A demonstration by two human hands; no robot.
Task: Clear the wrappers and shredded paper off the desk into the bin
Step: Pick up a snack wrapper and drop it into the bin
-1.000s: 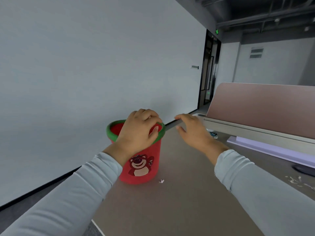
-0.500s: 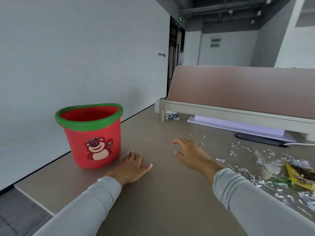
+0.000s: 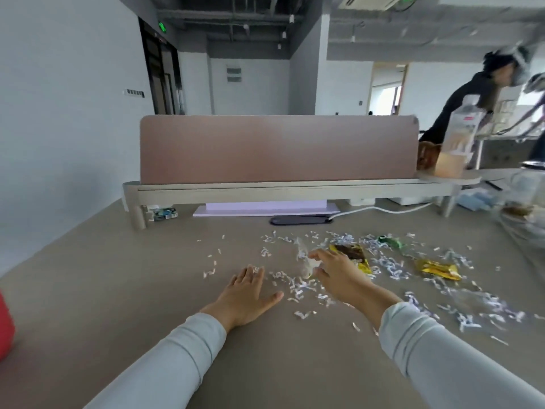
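The left hand (image 3: 246, 293) lies flat on the desk (image 3: 118, 276), fingers (image 3: 250, 276) spread wide. The right hand (image 3: 339, 276) pinches a clear wrapper (image 3: 303, 258). Shredded paper (image 3: 389, 265) and a yellow wrapper (image 3: 439, 270) lie beyond the right fingers; the red bin (image 3: 6, 326) sits far left.

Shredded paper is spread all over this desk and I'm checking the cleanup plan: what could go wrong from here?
The shredded paper is light and widely scattered, so sweeping may push bits off the desk edge. The bin sits far to the left, barely in view, so carried handfuls could drop scraps. The right hand is at a clear wrapper while the left hand lies flat; the yellow wrapper and green wrapper beyond could be missed.
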